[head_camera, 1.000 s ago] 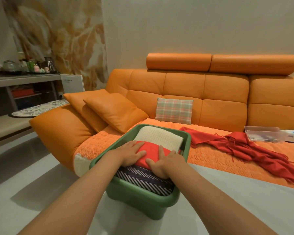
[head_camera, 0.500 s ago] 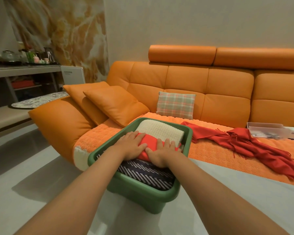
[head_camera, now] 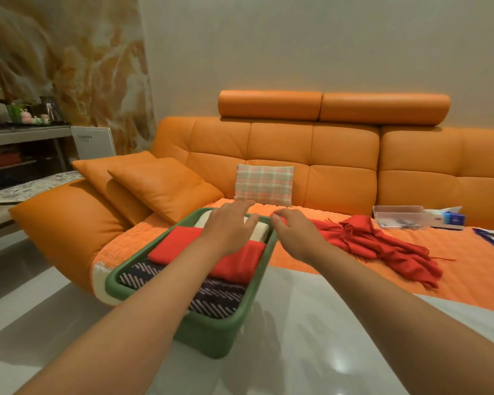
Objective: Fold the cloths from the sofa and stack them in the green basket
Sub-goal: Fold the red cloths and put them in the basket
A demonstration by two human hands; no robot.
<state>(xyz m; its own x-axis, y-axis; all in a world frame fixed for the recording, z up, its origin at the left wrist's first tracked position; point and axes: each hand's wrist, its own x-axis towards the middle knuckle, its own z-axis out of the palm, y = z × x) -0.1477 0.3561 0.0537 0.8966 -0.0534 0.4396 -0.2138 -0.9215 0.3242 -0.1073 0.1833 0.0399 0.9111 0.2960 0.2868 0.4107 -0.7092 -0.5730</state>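
The green basket (head_camera: 257, 283) stands at the sofa's front edge. Inside lie a folded cream cloth (head_camera: 261, 232) at the far end, a folded red cloth (head_camera: 180, 246) in the middle and a dark striped cloth (head_camera: 211, 297) nearest me. My left hand (head_camera: 231, 226) hovers with relaxed fingers over the cream and red cloths, holding nothing. My right hand (head_camera: 294, 232) is just past the basket's right rim, fingers loosely spread and empty. An unfolded red scarf (head_camera: 382, 246) lies crumpled on the orange sofa cover (head_camera: 454, 269) to the right.
A plaid cushion (head_camera: 264, 185) leans on the sofa back behind the basket. Two orange cushions (head_camera: 166, 186) lie at the left. A clear plastic box (head_camera: 397, 216) and a blue tissue pack (head_camera: 451, 219) sit far right. A shelf with cups (head_camera: 26, 129) stands at the left wall.
Both hands lifted off the folded red cloth in the basket and moved away from me; the right hand has crossed the basket's right rim toward the red scarf. The view tilted up.
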